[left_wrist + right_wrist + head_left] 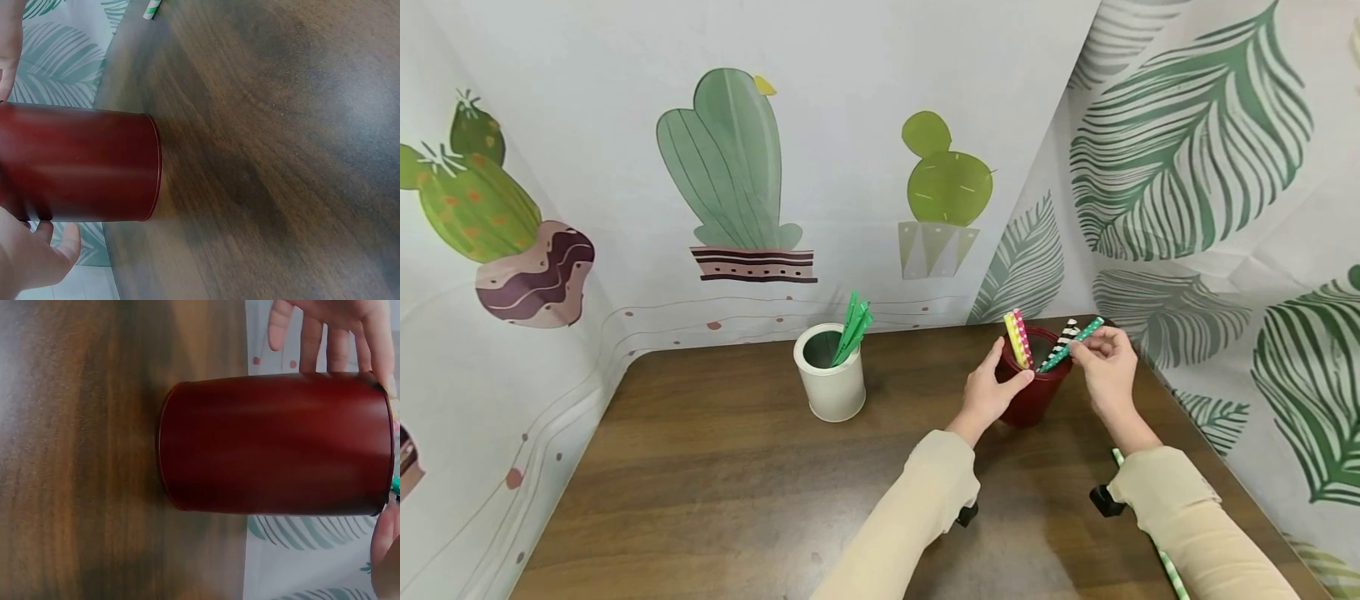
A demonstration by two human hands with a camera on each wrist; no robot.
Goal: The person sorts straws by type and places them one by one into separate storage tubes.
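Observation:
A dark red cup (pixel 1028 402) stands upright near the table's back right and holds several paper straws. Leaning at its left side are a yellow straw (pixel 1014 340) and a pink dotted straw (pixel 1024 340). My left hand (pixel 988 392) holds the cup at its left side, thumb at the rim. On the other side, my right hand (pixel 1108 367) pinches a teal dotted straw (pixel 1060 355), whose lower end is at the cup's mouth. A black-and-white straw (pixel 1067 331) leans beside it. Both wrist views show the red cup's (pixel 275 444) outer wall; the straws' lower ends are hidden.
To the left, a white cup (pixel 835 392) holds several green straws (pixel 853 333). A green-and-white striped straw (pixel 1171 572) lies on the brown wooden table (pixel 715 467), partly under the right forearm. Printed cloth hangs behind and beside the table.

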